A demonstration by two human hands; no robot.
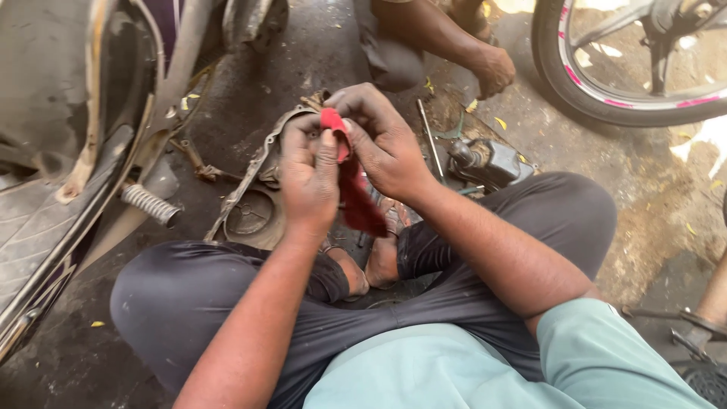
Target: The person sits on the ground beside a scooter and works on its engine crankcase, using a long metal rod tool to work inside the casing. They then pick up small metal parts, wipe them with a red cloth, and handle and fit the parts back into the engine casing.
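Cloth first: your red rag [354,189] is crumpled and grimy, its top bunched between your fingers and the rest hanging down over your crossed legs, just above the grey metal engine cover [254,208] that lies on the oily floor. Your left hand [309,178] comes up from below with its back to you, fingers curled and pinching the rag's upper corner. Your right hand [382,140] reaches in from the right of the rag, wrist bent, thumb and fingers closed on the same bunched top. Beyond the cover, another person's hand [494,70] rests on the ground, with a thin metal rod [431,140] between it and the cover.
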